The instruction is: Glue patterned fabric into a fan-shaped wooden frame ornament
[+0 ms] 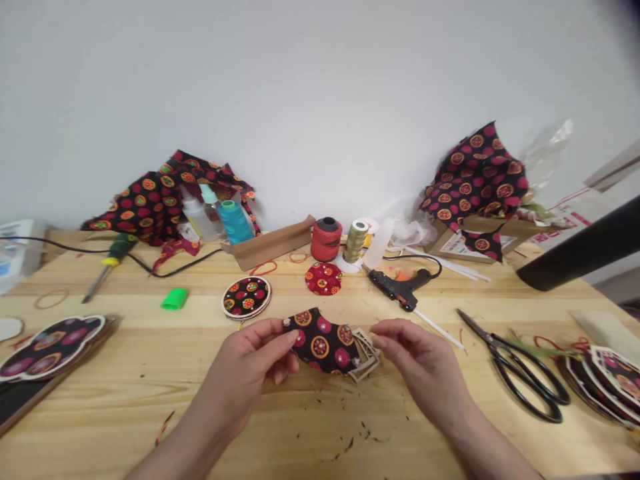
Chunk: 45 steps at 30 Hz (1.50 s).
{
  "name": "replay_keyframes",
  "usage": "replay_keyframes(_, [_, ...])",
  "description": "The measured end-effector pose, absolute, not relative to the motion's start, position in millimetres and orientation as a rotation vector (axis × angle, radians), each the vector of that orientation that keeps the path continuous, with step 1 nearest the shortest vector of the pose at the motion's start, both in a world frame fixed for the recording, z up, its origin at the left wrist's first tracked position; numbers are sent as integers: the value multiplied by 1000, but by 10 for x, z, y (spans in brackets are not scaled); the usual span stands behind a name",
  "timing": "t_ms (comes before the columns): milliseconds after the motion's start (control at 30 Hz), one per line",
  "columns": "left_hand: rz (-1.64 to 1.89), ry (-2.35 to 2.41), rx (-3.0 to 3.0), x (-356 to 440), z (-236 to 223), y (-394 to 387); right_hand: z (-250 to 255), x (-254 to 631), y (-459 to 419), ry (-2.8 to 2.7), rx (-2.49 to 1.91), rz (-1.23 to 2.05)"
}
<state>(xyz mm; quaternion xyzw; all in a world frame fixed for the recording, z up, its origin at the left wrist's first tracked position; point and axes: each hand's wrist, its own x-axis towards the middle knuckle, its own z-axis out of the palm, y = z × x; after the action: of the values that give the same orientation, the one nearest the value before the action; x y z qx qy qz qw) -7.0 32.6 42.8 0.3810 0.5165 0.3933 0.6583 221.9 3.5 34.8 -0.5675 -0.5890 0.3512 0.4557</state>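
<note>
Between my two hands, above the wooden table, is a black fabric piece printed with red and orange circles and dotted with small beads. It lies over a thin openwork wooden frame, whose bare slats show at the right end. My left hand grips the fabric piece by its left end, thumb on top. At the right end, the thumb and fingers of my right hand are pinched together at the frame's edge. Beyond them lie a round fabric-covered disc and a red beaded fabric circle.
A black glue gun with a white stick lies behind my right hand; large scissors lie farther right. Thread spools stand at the back. A screwdriver, green cap and scalloped fabric-covered pieces are on the left.
</note>
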Motion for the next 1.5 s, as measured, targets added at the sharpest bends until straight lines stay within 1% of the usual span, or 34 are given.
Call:
replay_keyframes(133, [880,1169,872,-37,417,322,366,2111,-50,-1832,-1202,509])
replay_keyframes(267, [882,1170,885,-23,437,313,355,2003,-61,-2040,-1200,240])
replay_keyframes(333, [891,1170,896,-26,448,302,332,1976,-51,-2101,-1204,161])
replay_keyframes(433, [904,1184,915,-36,447,292,332,1966,-58,-2123,-1215,147])
replay_keyframes(533, [947,1218,915,-47,429,307,408,1967,-117,-2093,-1178,233])
replay_keyframes(600, [980,1234,900,-55,419,327,465,1963,-185,-2111,-1068,318])
replay_keyframes(733, [1009,1241,865,-74,427,352,463,1954,-321,-2341,-761,508])
replay_keyframes(800, [1013,1240,857,-78,438,351,419,1958,-353,-2355,-764,544])
replay_keyframes(900, [1013,1236,862,-69,447,340,378,1964,-318,-2160,-1027,505])
replay_keyframes(1000, [1001,1232,881,-43,450,320,382,1939,-211,-1947,-1234,357])
replay_keyframes(1100, [983,1233,907,-14,465,290,381,1872,-116,-1903,-1252,224])
replay_keyframes(1267, [976,1239,935,22,517,236,349,1763,-66,-1931,-1311,114])
replay_keyframes(1333, [975,1247,937,29,525,229,357,1745,-65,-1978,-1273,78])
replay_keyframes(1433, [995,1247,913,15,508,246,396,1756,-86,-2016,-1181,76])
replay_keyframes(1500, [1022,1249,883,-14,490,272,409,1803,-128,-2056,-1137,130])
